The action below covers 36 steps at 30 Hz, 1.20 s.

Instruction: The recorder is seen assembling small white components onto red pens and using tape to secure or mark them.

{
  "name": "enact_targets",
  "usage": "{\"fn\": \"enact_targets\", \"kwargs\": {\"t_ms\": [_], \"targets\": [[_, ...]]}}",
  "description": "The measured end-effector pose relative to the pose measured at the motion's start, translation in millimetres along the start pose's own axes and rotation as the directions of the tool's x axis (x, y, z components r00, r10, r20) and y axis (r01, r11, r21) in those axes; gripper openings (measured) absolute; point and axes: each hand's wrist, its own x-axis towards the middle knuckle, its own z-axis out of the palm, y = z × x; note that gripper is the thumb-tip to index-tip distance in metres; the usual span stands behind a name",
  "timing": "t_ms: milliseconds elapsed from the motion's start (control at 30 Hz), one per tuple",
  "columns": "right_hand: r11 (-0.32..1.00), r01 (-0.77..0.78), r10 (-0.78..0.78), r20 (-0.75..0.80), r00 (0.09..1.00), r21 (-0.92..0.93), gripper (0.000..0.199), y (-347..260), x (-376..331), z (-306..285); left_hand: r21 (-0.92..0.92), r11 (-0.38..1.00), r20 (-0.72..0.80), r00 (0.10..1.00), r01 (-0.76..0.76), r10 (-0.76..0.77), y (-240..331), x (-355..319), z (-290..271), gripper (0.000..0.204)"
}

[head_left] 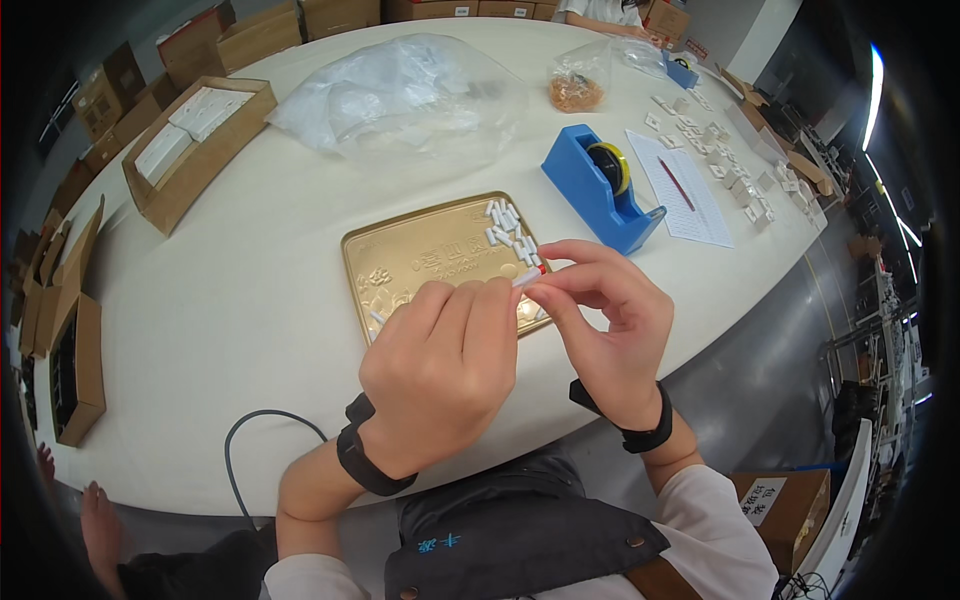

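Over a gold metal tray [415,265], my two hands meet at a small white tube with a red end [528,277]. My left hand [440,360] is closed at the tube's white end, its fingertips partly hidden behind the knuckles. With thumb and forefinger, my right hand [615,320] pinches it near the red end. Several small white cylinders [505,222] lie loose in the tray's far right corner. A few more pieces [374,320] sit along its left edge, partly covered by my left hand.
Behind the tray stand a blue tape dispenser [600,190] and a printed sheet [680,190] with a red pen [677,184]. Farther off are a large clear plastic bag [400,95], a bag of orange bits [575,92], white parts [735,165] and a carton [185,185]. Another person [605,15] sits opposite.
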Motion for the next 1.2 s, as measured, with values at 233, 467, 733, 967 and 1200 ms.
{"fn": "enact_targets", "kwargs": {"t_ms": [233,467,733,967,1200], "targets": [[0.995,-0.1,0.1,-0.077,0.992,0.011,0.013,-4.1,7.3,1.6,-0.01,1.0,-0.037,0.999,0.012,-0.012,-7.4,1.8,-1.6,0.01],[0.779,0.505,-0.525,0.054,0.849,-0.371,0.025,2.7,7.5,-4.1,-0.309,0.897,0.133,0.948,0.317,-0.289,-11.3,9.2,-9.3,0.006],[0.659,0.585,-0.59,0.158,0.792,-0.473,0.029,11.7,14.1,-3.4,-0.333,0.869,0.184,0.929,0.365,-0.32,-10.2,8.6,-11.9,0.004],[0.575,0.735,-0.585,0.446,0.677,-0.361,0.033,16.6,26.1,-16.3,-0.401,0.779,0.315,0.871,0.482,-0.377,-13.8,9.4,-12.9,0.004],[0.766,0.615,-0.529,0.361,0.768,-0.185,0.031,21.3,20.5,-7.6,-0.457,0.725,0.407,0.846,0.515,-0.344,-13.1,8.6,-8.9,0.009]]}}
